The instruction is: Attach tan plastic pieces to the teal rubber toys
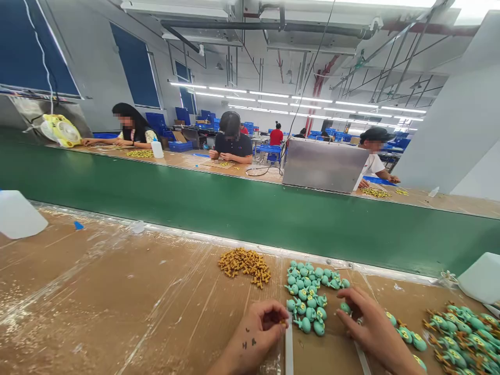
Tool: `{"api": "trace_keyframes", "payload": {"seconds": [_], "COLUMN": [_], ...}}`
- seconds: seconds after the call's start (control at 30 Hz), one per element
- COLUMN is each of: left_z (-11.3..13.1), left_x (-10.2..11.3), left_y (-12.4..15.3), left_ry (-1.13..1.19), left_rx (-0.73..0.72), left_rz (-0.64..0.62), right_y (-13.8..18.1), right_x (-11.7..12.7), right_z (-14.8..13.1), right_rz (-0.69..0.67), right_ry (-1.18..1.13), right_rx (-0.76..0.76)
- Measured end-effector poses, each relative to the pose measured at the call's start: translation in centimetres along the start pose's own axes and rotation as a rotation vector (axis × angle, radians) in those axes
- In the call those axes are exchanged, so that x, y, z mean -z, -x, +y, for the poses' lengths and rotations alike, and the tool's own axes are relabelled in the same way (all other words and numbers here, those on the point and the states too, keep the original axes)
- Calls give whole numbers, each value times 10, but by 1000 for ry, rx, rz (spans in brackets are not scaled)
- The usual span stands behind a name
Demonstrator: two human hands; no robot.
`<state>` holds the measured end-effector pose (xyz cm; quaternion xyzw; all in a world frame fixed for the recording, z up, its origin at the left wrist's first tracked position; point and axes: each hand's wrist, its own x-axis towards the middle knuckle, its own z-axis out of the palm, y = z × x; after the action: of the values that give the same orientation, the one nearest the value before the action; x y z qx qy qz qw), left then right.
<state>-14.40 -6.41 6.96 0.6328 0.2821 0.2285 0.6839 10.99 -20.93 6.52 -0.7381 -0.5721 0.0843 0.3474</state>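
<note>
My left hand (262,329) is closed in a pinch beside a pale strip on the table. Between its fingertips shows a bit of a small brown piece (283,322). To the right, my right hand (369,322) has thumb and forefinger around a small mint-green figure (345,307) with a rounded body. Between the hands lies a cluster of similar green figures (310,291), some with yellow marks. Beyond my left hand is a heap of small brown knobbly pieces (245,264).
More green figures with brown parts attached (461,333) are piled at the right. White containers (19,214) stand at both table ends. A green conveyor belt (187,198) runs past the far edge. Across it, several people work at a bench; a metal panel (324,165) stands there.
</note>
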Motion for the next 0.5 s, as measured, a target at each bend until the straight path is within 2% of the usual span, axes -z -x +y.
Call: {"api": "trace_keyframes", "payload": {"seconds": [0.13,0.2,0.3,0.37,0.43,0.5], "left_z": [-1,-2,-5,-7,-8,-9], "left_x": [-9,-10,-8,-6,-4,-3], "left_y": [4,4,2,2,2,2], "left_ry": [232,236,169,154,169,195], "left_rx": [46,46,63,43,41,85], "left_rz": [-47,-39,-46,-62,-76,-92], "right_y": [16,24,34,40,43,44], "right_x": [13,12,5,2,2,8], "right_z": [0,0,-1,-4,-9,-15], "right_rz": [18,-10,-123,-205,-204,-201], "right_ry": [-399,-579,-797,-837,-820,-732], "right_rx": [12,22,-20,-58,-64,-10]}}
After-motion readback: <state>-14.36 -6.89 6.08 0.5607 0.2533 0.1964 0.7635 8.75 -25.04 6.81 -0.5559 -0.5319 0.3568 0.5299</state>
